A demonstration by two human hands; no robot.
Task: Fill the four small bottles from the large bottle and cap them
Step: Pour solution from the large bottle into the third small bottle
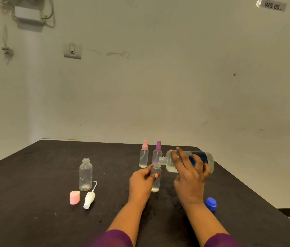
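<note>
Purple sleeves (pixel 115 237) sit nearest; beyond them, the left hand (pixel 141 184) is clamped on an open small bottle (pixel 155 180) standing on the bench (pixel 33 193). The large bottle (pixel 190 162) is gripped by the right hand (pixel 190 177) and tipped flat, mouth at the small neck: pouring is under way. Two sprayers, pink-capped (pixel 144 156) and purple-capped (pixel 157 154), are already closed behind. Next, capping is called for, then the wide bottle (pixel 85 174) at left, its pump (pixel 89 199) lying beside it.

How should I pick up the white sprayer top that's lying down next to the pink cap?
Pinch the white sprayer top across its thick body, coming straight down from above. It lies on its side on the table, so both long sides are open to your fingers. Its thin tube sticks up and away and looks bendy, so leave that alone. The pink cap sits close on one side, so keep your fingers narrow.
</note>
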